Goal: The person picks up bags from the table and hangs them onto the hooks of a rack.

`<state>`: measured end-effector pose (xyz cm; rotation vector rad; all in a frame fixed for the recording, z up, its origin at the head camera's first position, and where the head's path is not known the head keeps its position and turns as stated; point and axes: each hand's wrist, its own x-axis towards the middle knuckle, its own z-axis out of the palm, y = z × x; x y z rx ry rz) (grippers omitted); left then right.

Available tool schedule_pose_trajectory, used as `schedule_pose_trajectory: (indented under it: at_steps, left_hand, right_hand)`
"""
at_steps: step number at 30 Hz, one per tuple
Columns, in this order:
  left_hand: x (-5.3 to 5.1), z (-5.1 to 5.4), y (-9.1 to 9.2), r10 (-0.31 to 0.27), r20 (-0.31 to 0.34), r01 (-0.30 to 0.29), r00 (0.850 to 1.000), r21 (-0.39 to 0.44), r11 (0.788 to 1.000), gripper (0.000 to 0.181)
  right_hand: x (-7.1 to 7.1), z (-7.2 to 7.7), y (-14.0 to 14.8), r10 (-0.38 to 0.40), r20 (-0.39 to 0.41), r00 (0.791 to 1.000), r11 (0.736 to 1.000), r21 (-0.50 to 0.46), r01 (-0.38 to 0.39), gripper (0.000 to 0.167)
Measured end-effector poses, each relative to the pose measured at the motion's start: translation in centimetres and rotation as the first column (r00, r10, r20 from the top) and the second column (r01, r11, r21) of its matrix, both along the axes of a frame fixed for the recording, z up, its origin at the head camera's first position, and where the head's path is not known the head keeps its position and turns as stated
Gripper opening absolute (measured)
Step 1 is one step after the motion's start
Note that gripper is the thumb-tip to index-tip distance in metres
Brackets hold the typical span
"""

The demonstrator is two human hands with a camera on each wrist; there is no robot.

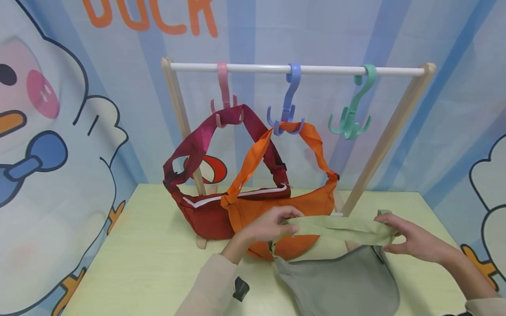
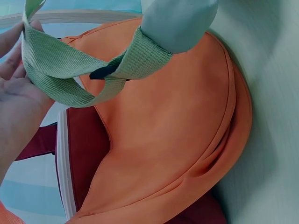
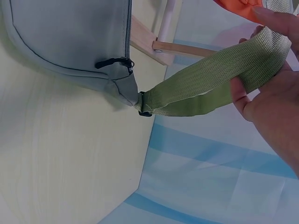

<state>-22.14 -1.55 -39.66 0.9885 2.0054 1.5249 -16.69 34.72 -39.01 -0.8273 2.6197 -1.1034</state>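
A grey-green shoulder bag (image 1: 340,281) hangs by its light green strap (image 1: 336,228) between both hands, low in front of the rack. The left hand (image 1: 272,224) pinches the strap's left end, close to the orange bag (image 1: 276,210). At the other end, the right hand (image 1: 415,237) grips the strap with fingers and thumb. In the right wrist view the webbing (image 3: 201,79) runs doubled from a black buckle (image 3: 144,103) up into that hand. The left wrist view has the strap (image 2: 60,70) looped over the left fingers, in front of the orange bag.
A wooden rack with a white rod (image 1: 257,68) carries a pink hook (image 1: 224,87), a blue hook (image 1: 290,92) and a green hook (image 1: 352,114). A dark red bag (image 1: 209,219) hangs on the pink hook, the orange one on the blue. The pale table (image 1: 138,263) lies below.
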Motion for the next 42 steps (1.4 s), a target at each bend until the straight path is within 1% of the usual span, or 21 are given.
schedule_pose_trajectory:
  at_steps: [3,5,7,9,12,13,16,18,20,23,28,31,35,36,39,42]
  left_hand:
    - [-0.1,0.2,0.0,0.002,-0.007,-0.002,1.0,0.0,1.0,0.025]
    - [-0.1,0.3,-0.1,0.002,-0.026,-0.002,1.0,-0.007,1.0,0.028]
    - [-0.2,0.3,-0.1,0.001,-0.061,-0.002,0.998,-0.016,1.0,0.031]
    - [-0.2,0.4,-0.2,0.01,-0.091,-0.013,0.996,-0.029,1.0,0.035]
    - [-0.3,0.6,-0.2,0.036,-0.109,-0.041,0.993,-0.041,0.998,0.043]
    - [-0.2,0.8,-0.1,0.049,-0.102,-0.053,0.994,-0.046,0.998,0.045]
    - [0.5,2.5,-0.2,0.079,-0.09,-0.085,0.993,-0.058,0.995,0.049]
    - [0.4,2.8,-0.1,0.093,-0.1,-0.101,0.991,-0.069,0.993,0.05]
    - [0.3,3.1,0.0,0.101,-0.124,-0.111,0.987,-0.076,0.991,0.05]
    - [-0.6,2.6,0.3,0.114,-0.158,-0.128,0.981,-0.081,0.989,0.049]
    - [-0.8,4.5,0.6,0.15,-0.164,-0.162,0.975,-0.061,0.985,0.043]
    - [-1.0,5.7,0.9,0.157,-0.16,-0.166,0.975,-0.043,0.985,0.041]
    - [-1.3,7.2,1.2,0.162,-0.198,-0.173,0.967,-0.037,0.984,0.04]
    - [-1.3,7.5,1.3,0.166,-0.211,-0.178,0.963,-0.036,0.983,0.04]
    - [-1.5,8.6,1.3,0.186,-0.262,-0.204,0.947,-0.041,0.978,0.04]
    - [-1.6,9.6,1.4,0.204,-0.306,-0.228,0.93,-0.043,0.973,0.039]
  right_hand:
    - [0.0,-0.1,0.0,-0.019,-0.049,0.999,1.0,0.003,0.019,0.049]
    - [0.0,-0.1,-0.1,-0.022,-0.08,0.997,1.0,0.004,0.023,0.048]
    - [0.0,-0.1,-0.1,-0.018,-0.11,0.994,1.0,-0.006,0.017,0.048]
    - [0.0,0.0,-0.1,-0.01,-0.134,0.991,1.0,-0.021,0.007,0.048]
    - [-0.2,0.3,0.0,-0.006,-0.163,0.987,0.999,-0.037,0.0,0.048]
    - [-0.2,0.4,0.0,-0.009,-0.172,0.985,0.999,-0.039,0.003,0.048]
    - [-0.4,1.1,0.0,-0.024,-0.201,0.979,1.0,-0.024,0.02,0.048]
    - [-0.5,1.6,0.1,-0.037,-0.212,0.977,0.999,-0.008,0.036,0.048]
    - [-0.7,2.0,0.2,-0.05,-0.226,0.973,0.999,0.003,0.052,0.048]
    - [-0.9,2.6,0.3,-0.073,-0.231,0.97,0.997,0.016,0.079,0.048]
    - [-1.4,4.4,0.2,-0.134,-0.234,0.963,0.989,0.023,0.143,0.047]
    - [-1.7,5.6,0.0,-0.172,-0.252,0.952,0.983,0.022,0.183,0.046]
    - [-2.1,7.4,-0.1,-0.226,-0.269,0.936,0.969,0.04,0.245,0.046]
    - [-2.2,7.8,-0.1,-0.239,-0.272,0.932,0.964,0.046,0.26,0.046]
    - [-2.4,9.3,-0.4,-0.279,-0.271,0.921,0.947,0.08,0.311,0.047]
    - [-2.7,10.8,-0.9,-0.327,-0.282,0.902,0.92,0.124,0.372,0.048]
